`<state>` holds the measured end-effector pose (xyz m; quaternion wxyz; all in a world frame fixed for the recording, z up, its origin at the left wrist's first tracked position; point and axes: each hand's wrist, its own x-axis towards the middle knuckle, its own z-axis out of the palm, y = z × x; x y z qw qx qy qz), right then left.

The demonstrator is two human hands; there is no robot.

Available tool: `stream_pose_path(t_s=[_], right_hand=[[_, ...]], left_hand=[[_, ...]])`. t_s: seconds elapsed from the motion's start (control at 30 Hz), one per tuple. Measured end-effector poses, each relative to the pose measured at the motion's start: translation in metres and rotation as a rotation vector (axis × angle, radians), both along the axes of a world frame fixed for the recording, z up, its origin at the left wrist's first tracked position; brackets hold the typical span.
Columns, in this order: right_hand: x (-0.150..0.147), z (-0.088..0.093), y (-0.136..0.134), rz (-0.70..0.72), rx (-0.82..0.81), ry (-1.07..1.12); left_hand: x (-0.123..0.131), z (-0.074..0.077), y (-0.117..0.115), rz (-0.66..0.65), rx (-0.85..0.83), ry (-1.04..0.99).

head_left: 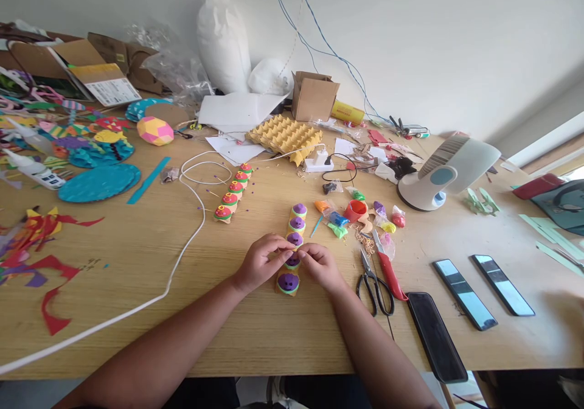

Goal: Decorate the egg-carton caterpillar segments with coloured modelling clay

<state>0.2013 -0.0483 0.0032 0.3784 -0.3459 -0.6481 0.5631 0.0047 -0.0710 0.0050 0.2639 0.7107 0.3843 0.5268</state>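
Cardboard caterpillar, purple clay caps: looks light, flimsy, caps likely dentable. Pinched mid-body by left hand and right hand; better hold carton sides.

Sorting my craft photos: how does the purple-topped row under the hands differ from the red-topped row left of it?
The purple row has purple caps; the red row has red caps with green rims. The left hand and right hand pinch the purple row; the red row lies untouched. Both are segmented rows on the table.
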Motion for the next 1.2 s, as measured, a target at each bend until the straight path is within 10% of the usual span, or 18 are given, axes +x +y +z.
stream_pose_path(t_s=[1.2], right_hand=[[-0.0019, -0.002, -0.0018, 0.078, -0.001, -0.068]], left_hand=[[-0.0009, 0.0012, -0.0004, -0.039, 0.044, 0.047]])
